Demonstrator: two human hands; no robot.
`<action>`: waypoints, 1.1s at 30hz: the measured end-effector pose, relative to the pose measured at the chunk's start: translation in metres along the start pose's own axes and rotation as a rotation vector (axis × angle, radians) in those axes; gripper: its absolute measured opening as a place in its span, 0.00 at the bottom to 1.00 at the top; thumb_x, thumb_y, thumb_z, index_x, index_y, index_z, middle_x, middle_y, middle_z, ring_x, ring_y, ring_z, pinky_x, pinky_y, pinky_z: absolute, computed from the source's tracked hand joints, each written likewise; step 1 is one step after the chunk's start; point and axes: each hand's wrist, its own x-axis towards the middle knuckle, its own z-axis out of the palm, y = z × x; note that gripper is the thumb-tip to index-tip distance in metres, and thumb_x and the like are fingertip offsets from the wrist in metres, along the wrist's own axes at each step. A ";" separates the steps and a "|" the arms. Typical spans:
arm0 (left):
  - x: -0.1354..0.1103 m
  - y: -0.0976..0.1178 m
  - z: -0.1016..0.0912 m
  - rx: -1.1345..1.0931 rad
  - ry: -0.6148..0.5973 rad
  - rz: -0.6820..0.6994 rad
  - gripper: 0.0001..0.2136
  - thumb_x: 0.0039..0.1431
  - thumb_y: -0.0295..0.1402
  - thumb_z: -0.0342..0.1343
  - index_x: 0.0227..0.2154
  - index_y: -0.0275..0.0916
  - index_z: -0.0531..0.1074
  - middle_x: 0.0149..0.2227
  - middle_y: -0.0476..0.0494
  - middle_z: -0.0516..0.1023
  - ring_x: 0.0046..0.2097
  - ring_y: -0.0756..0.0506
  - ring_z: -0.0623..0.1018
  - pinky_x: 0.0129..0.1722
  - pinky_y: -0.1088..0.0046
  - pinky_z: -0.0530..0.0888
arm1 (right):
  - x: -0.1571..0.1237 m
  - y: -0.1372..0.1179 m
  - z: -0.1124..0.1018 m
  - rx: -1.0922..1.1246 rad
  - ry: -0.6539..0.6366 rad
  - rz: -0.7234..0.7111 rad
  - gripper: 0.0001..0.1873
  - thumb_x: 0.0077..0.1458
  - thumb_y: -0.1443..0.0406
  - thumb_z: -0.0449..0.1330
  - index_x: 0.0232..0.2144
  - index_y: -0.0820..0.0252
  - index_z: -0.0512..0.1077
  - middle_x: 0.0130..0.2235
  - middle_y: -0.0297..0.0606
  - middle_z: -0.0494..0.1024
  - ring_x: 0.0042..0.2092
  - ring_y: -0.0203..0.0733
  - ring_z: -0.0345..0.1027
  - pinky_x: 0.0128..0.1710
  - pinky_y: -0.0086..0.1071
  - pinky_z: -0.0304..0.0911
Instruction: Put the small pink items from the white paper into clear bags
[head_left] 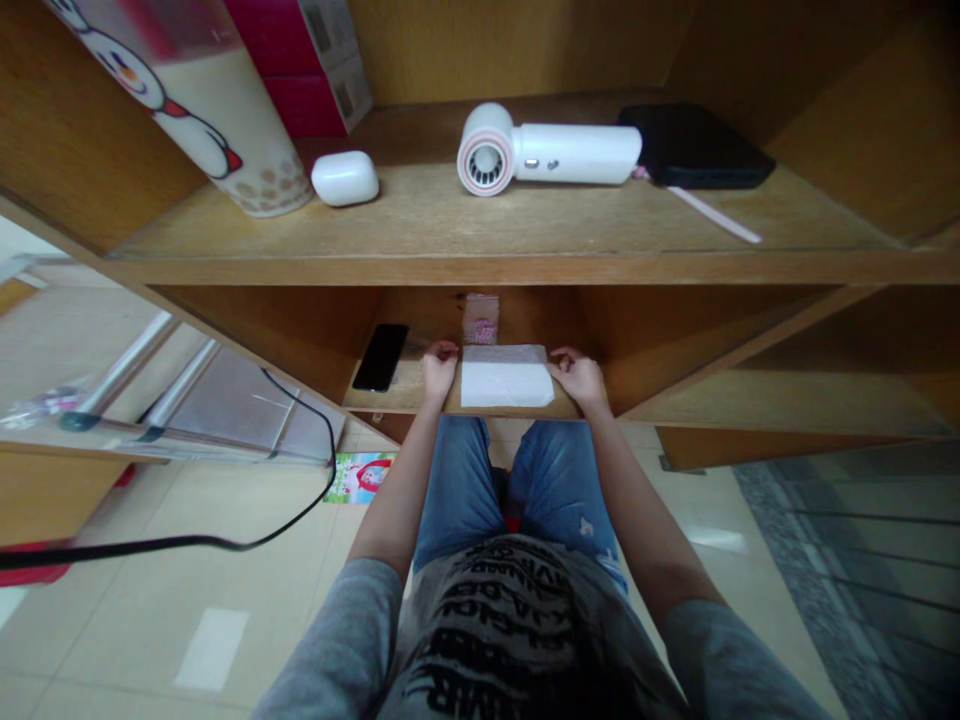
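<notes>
Wooden shelf unit [480, 268] inspected at two levels. The upper shelf carries a white hair dryer [547, 150], a black case [694, 147] and a white earbud case [345, 178]. On the lower shelf [401, 385], a folded white paper sheet [506, 378] lies at the front edge, between the hands. The left hand [440, 370] is half-curled just beside the sheet; the right hand [577, 378] touches its right edge. Neither clearly grips it; closure cannot be confirmed. Risk: a careless pull could drag the sheet over the edge, and a sideways sweep of the left hand could knock the black smartphone [381, 357] off. A small pink packet [481, 320] stands behind the sheet.
</notes>
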 end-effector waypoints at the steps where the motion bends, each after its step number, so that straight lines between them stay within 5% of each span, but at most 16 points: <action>1: 0.000 0.000 0.000 0.005 0.002 0.002 0.08 0.44 0.20 0.50 0.26 0.36 0.70 0.29 0.47 0.75 0.33 0.49 0.75 0.38 0.73 0.71 | 0.000 0.000 0.000 0.006 -0.006 -0.002 0.13 0.45 0.58 0.60 0.34 0.58 0.74 0.21 0.30 0.70 0.23 0.34 0.62 0.24 0.26 0.51; 33: 0.000 0.002 0.000 0.040 -0.003 -0.007 0.08 0.44 0.20 0.50 0.26 0.36 0.71 0.29 0.46 0.76 0.33 0.49 0.75 0.37 0.73 0.71 | 0.001 0.004 0.001 -0.001 -0.013 -0.010 0.12 0.46 0.60 0.58 0.33 0.59 0.74 0.21 0.31 0.70 0.24 0.35 0.62 0.24 0.27 0.52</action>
